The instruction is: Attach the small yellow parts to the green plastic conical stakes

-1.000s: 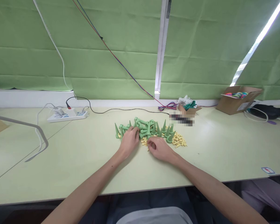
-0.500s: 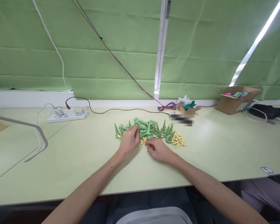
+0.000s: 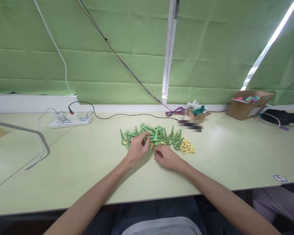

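Green plastic cone-shaped spikes (image 3: 156, 137) lie and stand in a pile on the table, with small yellow plastic pieces (image 3: 187, 147) heaped at its right and more scattered among them. My left hand (image 3: 137, 148) is at the pile's front left, its fingers curled round a green spike (image 3: 150, 148); only one end of it shows below my thumb, and the rest is hidden by the hand. Close beside it, my right hand (image 3: 167, 157) is closed in a pinch, fingertips near that green end. Whatever is between those fingertips is too small to make out.
Behind the pile are a blurred dark object (image 3: 189, 125) on a black cable and a small carton (image 3: 198, 115) with green material. A cardboard box (image 3: 250, 104) stands back right. A power strip (image 3: 71, 120) and a grey bent bar (image 3: 42, 140) are at left. Someone's clothed leg (image 3: 279, 205) shows lower right.
My left hand has moved slightly right and towards me, and a green spike end now shows beneath it near my right fingertips. The right hand has barely moved.
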A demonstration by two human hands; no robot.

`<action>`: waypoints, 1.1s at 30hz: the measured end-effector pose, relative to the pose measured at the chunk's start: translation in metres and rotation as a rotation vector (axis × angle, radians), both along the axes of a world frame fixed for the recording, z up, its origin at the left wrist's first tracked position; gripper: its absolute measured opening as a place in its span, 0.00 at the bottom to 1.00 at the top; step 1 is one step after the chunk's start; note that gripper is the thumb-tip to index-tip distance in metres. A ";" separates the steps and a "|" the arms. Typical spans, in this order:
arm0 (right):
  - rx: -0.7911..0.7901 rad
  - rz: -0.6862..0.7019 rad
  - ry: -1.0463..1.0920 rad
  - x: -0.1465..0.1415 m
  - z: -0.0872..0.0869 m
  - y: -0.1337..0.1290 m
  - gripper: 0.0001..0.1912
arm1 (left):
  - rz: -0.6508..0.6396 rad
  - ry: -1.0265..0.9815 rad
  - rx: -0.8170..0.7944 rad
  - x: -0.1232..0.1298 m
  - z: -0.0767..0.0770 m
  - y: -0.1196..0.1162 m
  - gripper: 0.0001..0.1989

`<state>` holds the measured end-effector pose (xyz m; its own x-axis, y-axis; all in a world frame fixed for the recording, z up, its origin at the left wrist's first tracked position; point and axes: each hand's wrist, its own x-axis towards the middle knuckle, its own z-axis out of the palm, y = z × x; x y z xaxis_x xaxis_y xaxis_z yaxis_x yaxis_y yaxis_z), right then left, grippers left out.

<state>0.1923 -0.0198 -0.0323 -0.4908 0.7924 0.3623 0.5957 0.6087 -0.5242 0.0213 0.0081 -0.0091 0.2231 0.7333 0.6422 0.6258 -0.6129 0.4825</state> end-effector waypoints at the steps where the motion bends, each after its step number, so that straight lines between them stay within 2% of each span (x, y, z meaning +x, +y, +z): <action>1: 0.006 0.003 -0.003 0.000 0.000 0.000 0.11 | -0.022 0.023 -0.028 0.000 -0.001 0.000 0.09; 8: 0.073 -0.066 0.038 0.001 -0.002 0.004 0.11 | -0.131 0.138 -0.209 0.000 -0.005 0.004 0.14; 12: 0.082 -0.124 0.097 0.000 -0.002 0.006 0.09 | -0.166 0.104 -0.264 -0.001 -0.004 0.003 0.18; 18: 0.010 -0.135 0.228 0.001 0.001 0.003 0.06 | -0.186 0.068 -0.311 0.000 -0.005 0.002 0.21; 23: -0.033 -0.165 0.279 0.001 0.004 0.000 0.06 | -0.214 -0.049 -0.361 0.002 -0.010 0.003 0.25; 26: -0.028 -0.173 0.303 0.001 0.004 0.000 0.06 | -0.205 -0.066 -0.380 0.003 -0.011 0.003 0.22; 30: -0.012 -0.199 0.318 0.001 0.002 0.001 0.06 | -0.194 0.012 -0.412 0.003 -0.008 0.003 0.11; 33: -0.012 -0.203 0.328 0.001 0.001 0.003 0.05 | -0.179 0.050 -0.402 0.004 -0.007 0.003 0.12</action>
<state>0.1931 -0.0171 -0.0313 -0.1832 0.8664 0.4644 0.5028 0.4885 -0.7131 0.0251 0.0108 -0.0164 0.3934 0.8694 0.2991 0.5555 -0.4839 0.6762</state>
